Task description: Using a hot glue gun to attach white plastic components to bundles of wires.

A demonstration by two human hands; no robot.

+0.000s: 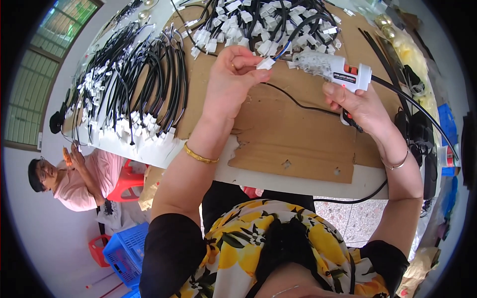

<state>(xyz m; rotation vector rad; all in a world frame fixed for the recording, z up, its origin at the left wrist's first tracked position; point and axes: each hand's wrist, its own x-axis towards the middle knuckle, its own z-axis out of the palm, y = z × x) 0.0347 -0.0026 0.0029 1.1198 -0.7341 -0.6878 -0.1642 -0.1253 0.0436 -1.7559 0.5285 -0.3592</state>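
Between the thumb and fingers of my left hand (233, 74) is a small white plastic connector (266, 63), with a blue and black cable running up from it. My right hand (354, 102) is wrapped round the grip of a white hot glue gun (330, 69). Its nozzle points left, close to the connector; I cannot tell whether they touch. Clumped glue covers the gun's front, and a glue stick (412, 97) trails from its back. Just beyond my hands lies a heap of black cables with white connectors (278, 22).
Flat brown cardboard (298, 144) covers the tabletop before me. Bundles of black cables (164, 84) lie on the left. A thin black cord (298, 103) crosses the cardboard. Past the table's left end, a person in pink (82, 181) sits on a red stool, near a blue crate (126, 253).
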